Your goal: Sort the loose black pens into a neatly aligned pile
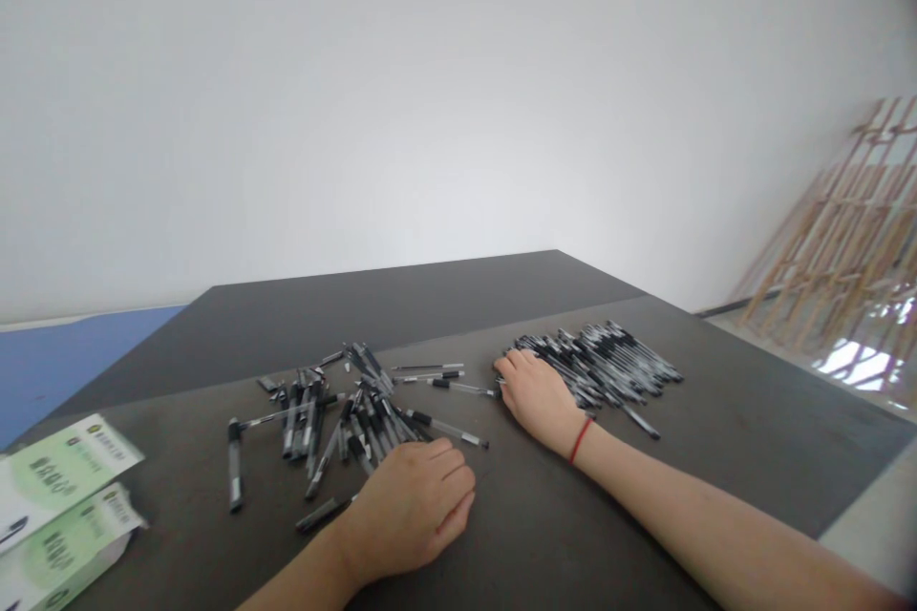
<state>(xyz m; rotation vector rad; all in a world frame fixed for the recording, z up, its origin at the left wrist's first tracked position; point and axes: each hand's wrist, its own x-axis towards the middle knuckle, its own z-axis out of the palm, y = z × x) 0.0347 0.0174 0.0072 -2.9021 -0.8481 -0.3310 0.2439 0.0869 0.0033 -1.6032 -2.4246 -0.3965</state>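
My left hand (415, 506) is closed, its fingers curled down at the front of a loose heap of black and clear pens (376, 420). Whatever lies inside those fingers is hidden. My right hand (537, 396), with a red string at the wrist, bends its closed fingers over the left edge of a flatter pile of similar pens (608, 363). Its fingertips are at the pen ends, and I cannot make out what they hold. Between the hands lies a single pen (451, 430), pointing to the right. Another pen (462, 388) reaches nearly to my right fingers.
Two green and white printed packets (68, 463) lie at the left edge of the dark table (401, 305). A white wall (458, 95) rises behind. Blue flooring (93, 353) shows at left, and wooden racks (852, 220) lean at the far right.
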